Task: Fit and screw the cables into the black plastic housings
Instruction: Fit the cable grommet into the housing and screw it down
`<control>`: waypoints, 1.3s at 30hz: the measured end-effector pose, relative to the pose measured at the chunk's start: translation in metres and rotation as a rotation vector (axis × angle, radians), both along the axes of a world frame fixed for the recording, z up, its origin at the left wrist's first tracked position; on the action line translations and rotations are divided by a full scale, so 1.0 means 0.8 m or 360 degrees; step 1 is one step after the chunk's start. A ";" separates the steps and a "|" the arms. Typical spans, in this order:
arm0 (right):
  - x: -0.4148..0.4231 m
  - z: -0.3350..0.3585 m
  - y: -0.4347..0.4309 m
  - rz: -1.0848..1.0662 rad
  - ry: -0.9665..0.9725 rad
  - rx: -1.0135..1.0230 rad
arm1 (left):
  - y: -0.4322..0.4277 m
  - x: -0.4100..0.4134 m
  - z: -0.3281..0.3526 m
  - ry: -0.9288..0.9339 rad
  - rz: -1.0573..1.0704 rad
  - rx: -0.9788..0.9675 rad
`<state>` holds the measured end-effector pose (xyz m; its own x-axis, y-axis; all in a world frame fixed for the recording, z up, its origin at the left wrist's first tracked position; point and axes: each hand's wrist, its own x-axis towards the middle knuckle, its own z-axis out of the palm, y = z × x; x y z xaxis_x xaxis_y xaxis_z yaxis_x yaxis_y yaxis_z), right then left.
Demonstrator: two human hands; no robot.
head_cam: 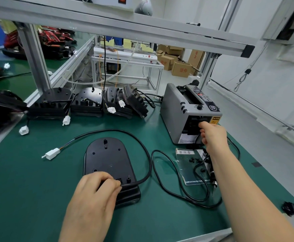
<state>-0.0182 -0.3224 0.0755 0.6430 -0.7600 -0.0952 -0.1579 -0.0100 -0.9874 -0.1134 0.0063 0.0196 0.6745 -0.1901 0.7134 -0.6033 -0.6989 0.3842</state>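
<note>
left hand (97,191) pinches cable (142,145) onto near end of black housing (107,158), mid mat. right hand (212,135) at tape dispenser (175,109) mouth, grip unclear. clear tray (184,172) holds black screws (194,160).

Our left hand (99,187) hides where the cable (150,164) meets the black housing (107,158). We cannot tell what our right hand (212,135) holds at the gray machine (175,109).

grey tape dispenser (174,105) (mat's right) | cardboard boxes (181,69) behind | green mat (29,180)
</note>
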 end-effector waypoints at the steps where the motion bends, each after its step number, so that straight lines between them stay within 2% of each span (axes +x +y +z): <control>1: 0.000 0.000 0.000 -0.0005 -0.0012 0.0011 | 0.000 0.000 0.000 -0.0002 -0.0005 0.0006; 6: -0.004 0.000 0.001 0.0041 -0.0002 0.0026 | 0.001 0.000 0.000 0.0018 -0.0003 0.0020; 9: -0.015 0.001 0.002 0.0207 -0.0002 0.0008 | 0.004 0.000 0.002 0.0050 -0.0037 0.0036; 13: -0.034 0.007 0.028 0.0692 -0.0004 -0.0079 | 0.014 0.002 0.011 0.0231 -0.0138 -0.0042; 16: -0.041 0.016 0.069 0.1071 0.0088 -0.0261 | 0.022 0.006 0.015 0.0436 -0.0144 -0.0296; 19: -0.044 0.023 0.118 0.1418 0.0177 -0.0425 | 0.032 0.019 0.012 0.0558 0.0089 -0.0600; 22: -0.041 0.026 0.166 0.1718 0.0249 -0.0575 | 0.045 0.036 0.011 0.0668 0.0334 -0.0612; 24: -0.035 0.028 0.192 0.1864 0.0252 -0.0712 | 0.050 0.044 0.009 0.0845 0.0388 -0.0569; 29: -0.019 0.036 0.242 0.2162 0.0262 -0.0899 | 0.052 0.043 0.000 0.1094 0.0240 -0.0571; 34: -0.004 0.029 0.266 0.2324 0.0417 -0.1100 | 0.059 0.043 -0.004 0.1095 0.0122 -0.0574; 39: 0.002 0.024 0.268 0.2322 0.0463 -0.1152 | 0.059 0.042 -0.005 0.1095 0.0110 -0.0598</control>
<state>-0.0166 -0.1076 0.0947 0.8338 0.4922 -0.2500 0.2299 -0.7213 -0.6533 -0.0802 0.0539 0.0154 0.9894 0.0394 0.1396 -0.1043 -0.4755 0.8735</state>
